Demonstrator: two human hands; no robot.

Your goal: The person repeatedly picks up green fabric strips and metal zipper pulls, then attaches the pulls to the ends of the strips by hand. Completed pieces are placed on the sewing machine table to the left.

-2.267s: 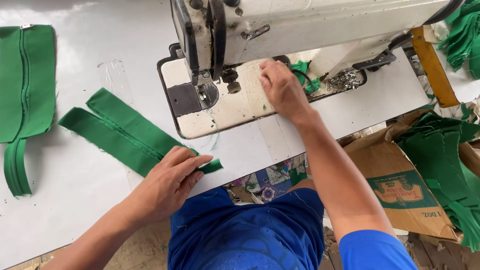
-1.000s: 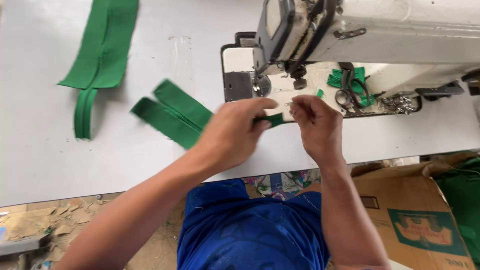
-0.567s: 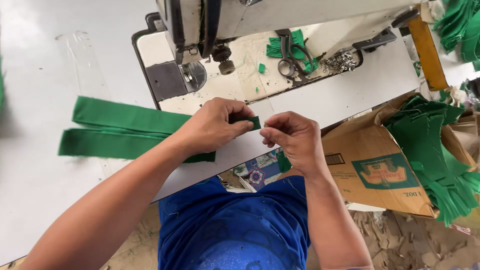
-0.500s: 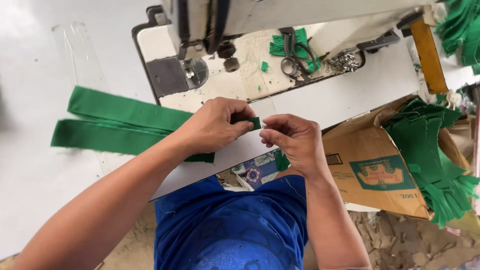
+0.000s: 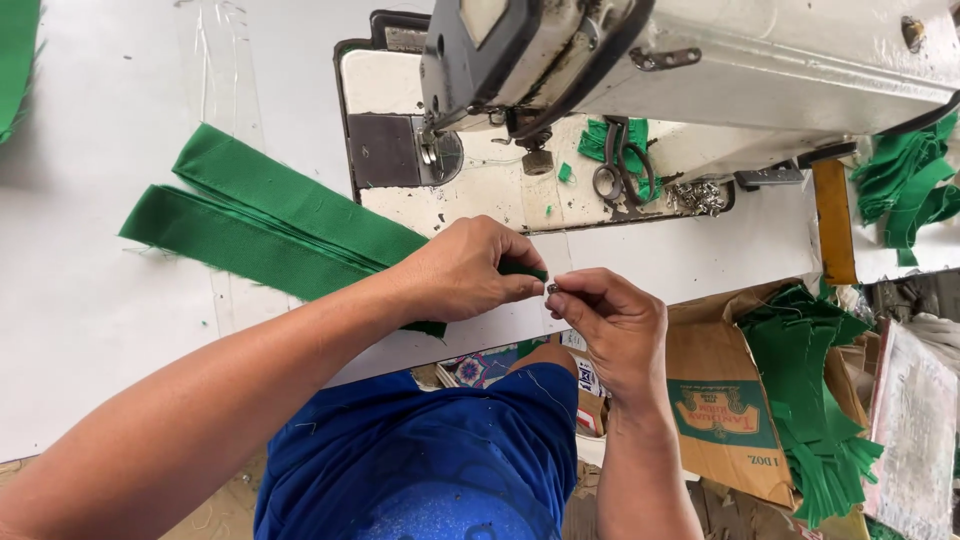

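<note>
My left hand (image 5: 468, 272) pinches the near end of a long green fabric strip (image 5: 270, 225) that lies across the white table (image 5: 90, 300) toward the upper left. My right hand (image 5: 608, 322) meets it fingertip to fingertip, and a small dark metal piece (image 5: 551, 288) sits between thumb and forefinger. Both hands hover at the table's front edge, just in front of the bed of the white sewing machine (image 5: 640, 70). The needle and presser foot (image 5: 535, 155) stand a short way beyond my fingers.
Small scissors (image 5: 615, 175) and green scraps lie on the machine bed. A cardboard box (image 5: 740, 400) with cut green strips (image 5: 810, 400) stands at the lower right. More green fabric lies at the far right (image 5: 905, 185) and top left corner (image 5: 15, 50).
My left hand pulled the green strip from the left toward the machine. My right hand came off the machine bed and met the left hand at the strip's end.
</note>
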